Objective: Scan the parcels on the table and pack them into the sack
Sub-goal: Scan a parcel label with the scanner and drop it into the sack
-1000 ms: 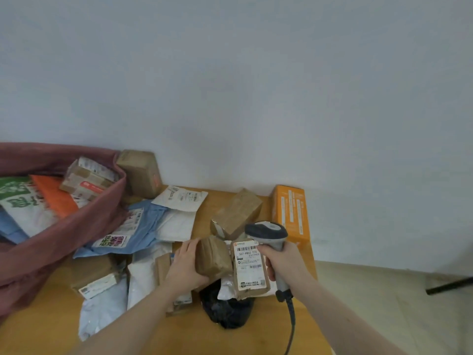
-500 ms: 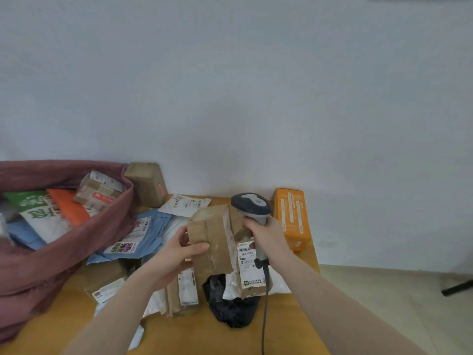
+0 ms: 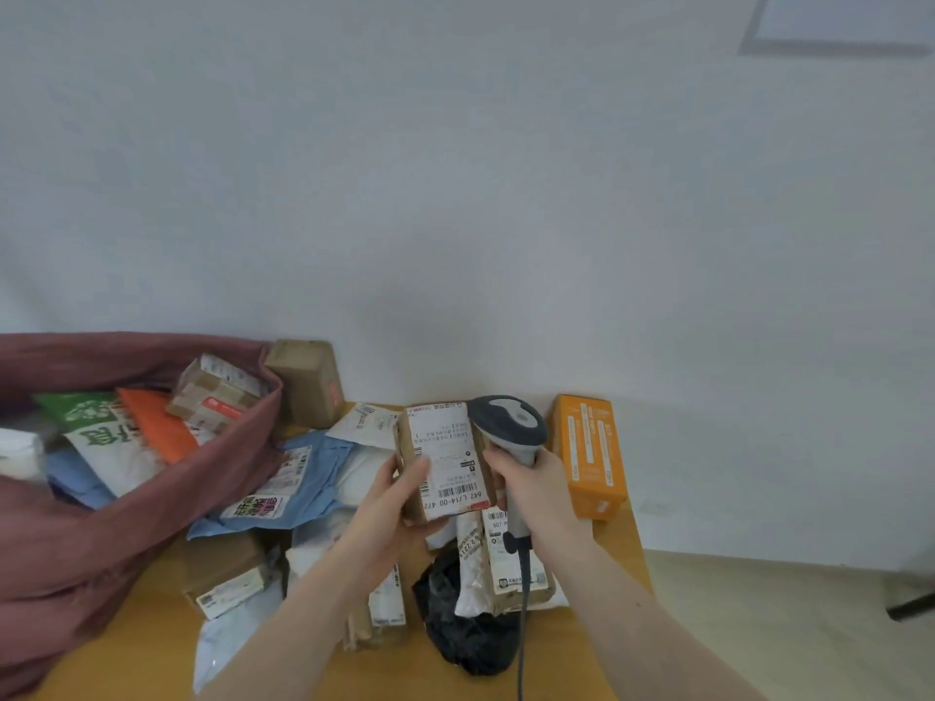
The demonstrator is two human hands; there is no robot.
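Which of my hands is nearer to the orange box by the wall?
Right. The right hand, gripping the scanner, sits just left of the orange box. The left hand, holding the brown parcel, is farther left, beyond the scanner.

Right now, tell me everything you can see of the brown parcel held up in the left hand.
The brown parcel is a small cardboard box wrapped in tape, held above the table. A white shipping label with barcodes covers most of the face turned to the camera, and its print reads upside down. The left hand grips its lower left corner, thumb across the label. The scanner, held in the right hand, sits right beside its right edge; whether they touch is unclear.
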